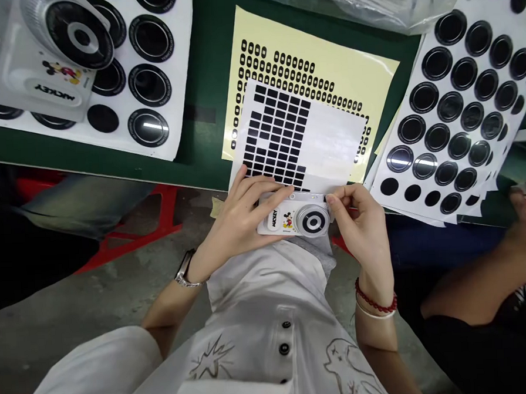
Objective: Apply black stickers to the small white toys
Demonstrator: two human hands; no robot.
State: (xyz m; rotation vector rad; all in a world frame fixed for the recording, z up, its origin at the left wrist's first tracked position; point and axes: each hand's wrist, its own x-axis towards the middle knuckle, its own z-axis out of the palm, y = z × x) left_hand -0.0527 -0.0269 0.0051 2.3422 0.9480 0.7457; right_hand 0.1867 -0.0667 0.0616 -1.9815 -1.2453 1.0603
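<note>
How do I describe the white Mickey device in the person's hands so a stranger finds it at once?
Find the near edge of the green workbench. Below the cream sheet of black stickers, the left hand and right hand hold a white Mickey Mouse device. A similar device at upper left lies on a sheet of black discs; only this one is held.

A glossy white plastic device (282, 220) carries a shiny metallic ring (312, 221). Round stickers (450, 106) look glossy black on matt white backing paper (401, 181), and the tabletop (204, 76) is smooth matt green.
</note>
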